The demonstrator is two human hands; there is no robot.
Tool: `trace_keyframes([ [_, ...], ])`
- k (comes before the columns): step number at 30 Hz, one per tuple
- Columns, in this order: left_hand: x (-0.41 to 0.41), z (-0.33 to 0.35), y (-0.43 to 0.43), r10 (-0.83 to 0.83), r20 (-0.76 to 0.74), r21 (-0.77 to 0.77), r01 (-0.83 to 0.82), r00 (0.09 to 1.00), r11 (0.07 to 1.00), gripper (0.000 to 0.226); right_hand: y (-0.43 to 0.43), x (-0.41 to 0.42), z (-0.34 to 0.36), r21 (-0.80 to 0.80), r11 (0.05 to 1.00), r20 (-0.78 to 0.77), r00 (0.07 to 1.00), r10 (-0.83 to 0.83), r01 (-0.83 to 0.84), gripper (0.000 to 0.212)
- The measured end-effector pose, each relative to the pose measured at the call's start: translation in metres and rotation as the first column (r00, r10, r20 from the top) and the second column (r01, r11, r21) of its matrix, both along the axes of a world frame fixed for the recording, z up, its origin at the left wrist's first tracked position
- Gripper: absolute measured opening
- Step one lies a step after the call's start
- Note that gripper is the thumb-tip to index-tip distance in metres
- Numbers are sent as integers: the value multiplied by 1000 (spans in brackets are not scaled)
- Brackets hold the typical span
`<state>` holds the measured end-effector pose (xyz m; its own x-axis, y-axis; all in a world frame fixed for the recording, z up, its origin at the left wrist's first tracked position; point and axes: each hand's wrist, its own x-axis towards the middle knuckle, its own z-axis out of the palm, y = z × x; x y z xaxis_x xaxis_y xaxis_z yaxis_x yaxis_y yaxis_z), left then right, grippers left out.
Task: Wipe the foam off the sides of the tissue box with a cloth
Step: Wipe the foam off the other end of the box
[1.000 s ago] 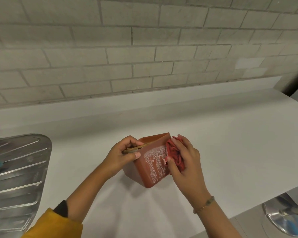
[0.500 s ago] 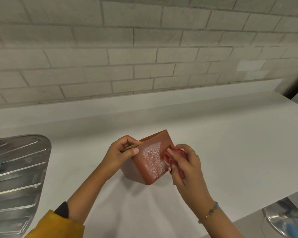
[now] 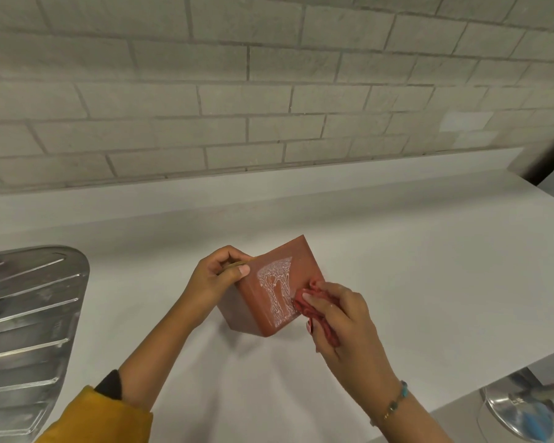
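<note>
A terracotta-red tissue box [image 3: 253, 302] is held tilted over the white counter, one corner pointing down. White foam [image 3: 277, 287] runs in streaks down the side facing me. My left hand [image 3: 219, 276] grips the box at its upper left edge, thumb on the foamy side. My right hand [image 3: 339, 318] holds a bunched red cloth [image 3: 311, 310] against the box's lower right edge, beside the foam.
The white counter [image 3: 413, 266] stretches right and back to a grey brick wall [image 3: 269, 91]. A ribbed steel drainboard [image 3: 26, 314] lies at the left. Below the counter's front edge at the lower right sits a shiny metal lid or bowl [image 3: 518, 414].
The box has been tipped further, turning the foamy side up toward me. My right hand with the cloth has slid from the box's top right down to its lower right edge.
</note>
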<state>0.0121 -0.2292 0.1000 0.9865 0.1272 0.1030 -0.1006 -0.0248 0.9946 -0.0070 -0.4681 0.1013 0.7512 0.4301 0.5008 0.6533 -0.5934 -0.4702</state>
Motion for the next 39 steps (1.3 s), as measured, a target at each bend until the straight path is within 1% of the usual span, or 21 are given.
trace_keyframes([
  [2, -1, -1, 0, -11, 4, -1, 11, 1000, 1000, 19, -6, 5, -1, 1, 1000, 0, 1000, -9, 9, 34],
  [4, -2, -1, -1, -15, 0, -7, 15, 1000, 1000, 20, -4, 16, 2, 60, 994, -47, 995, -86, 88, 31],
  [6, -2, -2, -3, -15, -5, -11, 15, 1000, 1000, 20, 5, 24, 8, 129, 976, -129, 979, -158, 174, 31],
  [8, -2, -1, -3, -6, -7, -12, 6, 1000, 1000, 20, 18, 27, 13, 156, 968, -136, 975, -175, 196, 32],
  [11, -1, 1, -1, 25, -14, -1, -25, 1000, 1000, 21, 27, 21, 17, 83, 985, -50, 988, -146, 150, 34],
  [13, 0, 1, -1, 32, -16, 8, -32, 999, 999, 18, 22, 14, 14, 34, 995, 1, 996, -91, 91, 35],
  [15, 0, 1, -1, 39, -15, 5, -39, 999, 999, 17, 11, 7, 7, 16, 999, 37, 999, -34, 33, 35],
  [16, 0, 1, -2, 41, -14, 2, -41, 999, 999, 17, 5, 5, 3, 28, 1000, 28, 1000, -13, 13, 34],
  [18, -1, 0, -2, 34, -7, -2, -34, 999, 999, 18, -4, 7, 0, 92, 996, -51, 999, -3, 8, 34],
  [19, -2, -1, -2, 32, -5, -6, -32, 999, 999, 18, -4, 10, 0, 137, 990, -106, 994, -20, 35, 33],
  [22, -4, -1, -4, 21, -1, -15, -21, 1000, 1000, 18, 12, 25, 7, 310, 929, -270, 956, -118, 202, 30],
  [23, -4, -1, -4, 21, 2, -15, -21, 1000, 1000, 19, 19, 28, 11, 332, 909, -276, 947, -162, 252, 29],
  [25, -4, -1, -6, 33, 6, -10, -33, 999, 999, 16, 33, 31, 17, 287, 908, -184, 948, -260, 305, 32],
  [27, -2, -2, -6, 50, -1, -8, -50, 999, 999, 10, 42, 29, 21, 207, 930, -97, 953, -288, 303, 38],
  [30, -1, -3, -6, 79, -4, -12, -79, 997, 997, 11, 44, 23, 20, 96, 959, -8, 964, -266, 266, 38],
  [33, 0, -4, -7, 97, -2, -15, -97, 995, 995, 12, 37, 11, 10, 37, 982, 69, 980, -189, 187, 35],
  [35, -1, -3, -7, 94, 2, -27, -94, 996, 995, 12, 30, 6, 4, 37, 988, 73, 985, -154, 152, 36],
  [36, -2, -3, -7, 88, 6, -33, -87, 996, 996, 13, 27, 6, 4, 54, 987, 51, 987, -155, 152, 36],
  [39, -5, -3, -8, 60, 3, -40, -60, 998, 997, 15, 27, 16, 11, 131, 956, -52, 965, -256, 261, 37],
])
